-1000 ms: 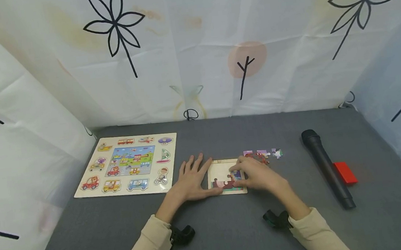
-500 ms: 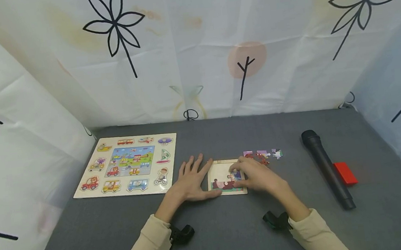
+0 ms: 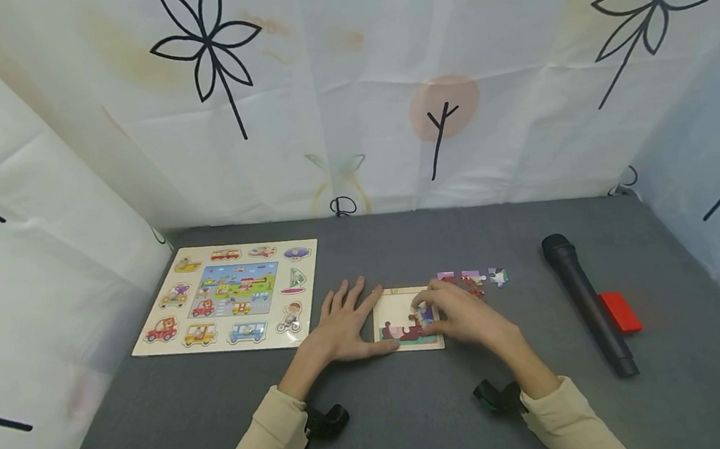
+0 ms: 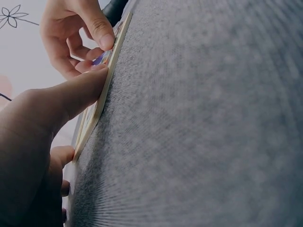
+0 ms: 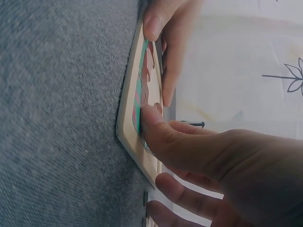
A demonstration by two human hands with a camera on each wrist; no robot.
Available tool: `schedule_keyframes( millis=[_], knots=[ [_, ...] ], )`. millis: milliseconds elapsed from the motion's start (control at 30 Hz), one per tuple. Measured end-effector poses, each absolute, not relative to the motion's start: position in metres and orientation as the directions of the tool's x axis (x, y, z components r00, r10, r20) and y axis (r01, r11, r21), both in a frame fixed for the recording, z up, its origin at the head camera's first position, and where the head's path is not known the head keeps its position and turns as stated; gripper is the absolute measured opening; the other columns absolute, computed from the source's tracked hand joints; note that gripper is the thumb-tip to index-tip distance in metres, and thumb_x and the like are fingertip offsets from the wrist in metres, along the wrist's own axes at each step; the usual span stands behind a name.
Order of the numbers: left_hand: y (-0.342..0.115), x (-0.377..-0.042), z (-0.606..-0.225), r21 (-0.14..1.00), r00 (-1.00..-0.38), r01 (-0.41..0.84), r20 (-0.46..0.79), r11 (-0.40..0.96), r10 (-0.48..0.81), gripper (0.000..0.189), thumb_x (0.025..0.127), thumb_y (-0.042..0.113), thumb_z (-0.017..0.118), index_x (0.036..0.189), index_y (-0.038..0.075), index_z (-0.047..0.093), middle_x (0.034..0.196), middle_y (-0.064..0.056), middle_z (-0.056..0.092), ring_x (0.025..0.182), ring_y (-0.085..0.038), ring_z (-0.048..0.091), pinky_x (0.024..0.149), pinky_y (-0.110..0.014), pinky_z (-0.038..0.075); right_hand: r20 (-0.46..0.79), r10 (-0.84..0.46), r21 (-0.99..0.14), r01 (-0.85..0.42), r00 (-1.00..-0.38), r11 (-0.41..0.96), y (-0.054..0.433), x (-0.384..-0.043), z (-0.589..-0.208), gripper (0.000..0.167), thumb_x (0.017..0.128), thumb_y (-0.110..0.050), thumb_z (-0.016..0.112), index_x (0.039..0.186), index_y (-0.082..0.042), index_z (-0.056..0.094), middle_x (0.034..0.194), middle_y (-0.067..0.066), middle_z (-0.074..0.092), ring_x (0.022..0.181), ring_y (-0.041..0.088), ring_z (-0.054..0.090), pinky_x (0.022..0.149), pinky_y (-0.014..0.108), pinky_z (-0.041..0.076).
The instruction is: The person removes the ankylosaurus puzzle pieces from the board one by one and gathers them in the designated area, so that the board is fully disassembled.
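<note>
A board [image 3: 175, 347] lies far left; a microphone [image 3: 588, 303] and red block [image 3: 622, 312] lie right. Loose pieces [image 3: 471, 284] sit just beyond the right hand [image 3: 464, 314], which arches over the right side of the central frame [image 3: 398, 307]. The left hand [image 3: 344, 334], fingers spread, touches its left side. The right fingers bend over set pieces [image 3: 403, 332]; I cannot tell whether they pinch one.

A black, cylindrical handheld microphone [image 3: 589, 306] lies aslant, its rounded head toward the far edge of the grey, fabric-covered table [image 3: 413, 416]. Just beside the microphone's right flank sits a bright red rectangular block [image 3: 623, 312]; whether they touch cannot be told. Well to the microphone's left lies a large, pale rectangular board [image 3: 235, 289] with vehicle pictures around a colourful scene. Beyond the microphone hangs white cloth sheeting [image 3: 368, 55] with black-outlined flowers.
</note>
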State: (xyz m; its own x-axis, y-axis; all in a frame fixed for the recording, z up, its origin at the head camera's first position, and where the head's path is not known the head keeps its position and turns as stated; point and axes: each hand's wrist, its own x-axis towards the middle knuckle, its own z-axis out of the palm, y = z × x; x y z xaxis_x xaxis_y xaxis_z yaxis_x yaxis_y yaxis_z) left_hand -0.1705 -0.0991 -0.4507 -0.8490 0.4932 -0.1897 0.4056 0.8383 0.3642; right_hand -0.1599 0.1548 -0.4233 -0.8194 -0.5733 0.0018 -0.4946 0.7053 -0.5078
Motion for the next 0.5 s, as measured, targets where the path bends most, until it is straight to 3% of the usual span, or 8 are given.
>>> schedule_keyframes(
  millis=[500],
  knots=[
    [-0.0989,-0.1709,-0.4518,0.361,-0.851,0.398,-0.199,0.844,0.486,0.099,0.087,0.069,0.063,0.165,0.026,0.02,0.173,-0.015,0.012,0.16,-0.044,0.007,0.128,-0.065,0.008,0.014,-0.566,-0.556,-0.477,-0.824,0.681,0.1574,-0.1619,-0.4225,0.032,0.084,-0.005,0.082,0.115,-0.008,0.074,0.097,0.004,0.062,0.09,0.019,0.064,0.075,0.027,0.053]
  ],
)
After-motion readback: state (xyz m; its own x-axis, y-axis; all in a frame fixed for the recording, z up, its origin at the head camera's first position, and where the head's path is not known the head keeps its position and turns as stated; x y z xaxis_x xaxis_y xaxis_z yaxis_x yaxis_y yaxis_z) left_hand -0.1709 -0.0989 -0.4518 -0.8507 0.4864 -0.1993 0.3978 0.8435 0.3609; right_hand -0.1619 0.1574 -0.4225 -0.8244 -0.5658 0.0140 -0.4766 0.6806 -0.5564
